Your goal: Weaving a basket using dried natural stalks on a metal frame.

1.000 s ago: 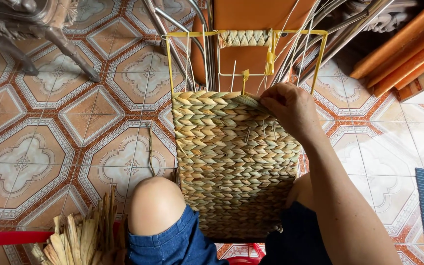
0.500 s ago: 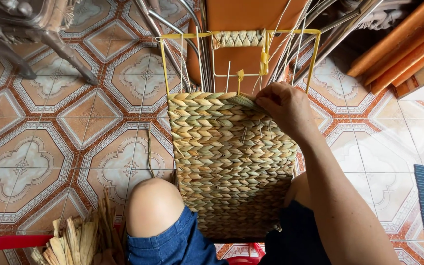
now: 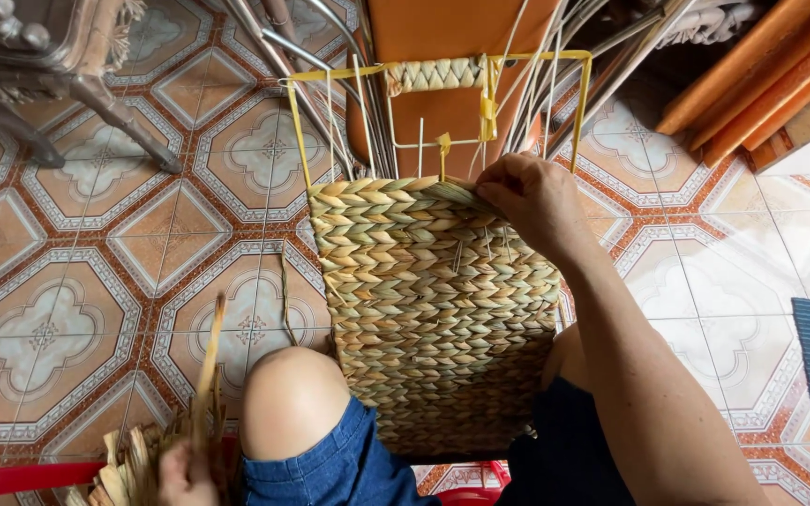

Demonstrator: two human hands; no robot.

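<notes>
Right hand (image 3: 532,201) pinched on top edge of woven panel (image 3: 433,309), which is propped between the knees on a yellow wire frame (image 3: 297,131); left hand (image 3: 185,473) closed around dried straw bundle (image 3: 147,454), low left.

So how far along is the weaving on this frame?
Done: the woven panel fills the lower part of the yellow wire frame, and a short braided band wraps the top bar. In hand: the right hand pinches the top row, and the left hand grips a loose strand. Left: the gap of bare uprights between panel and top bar.
</notes>
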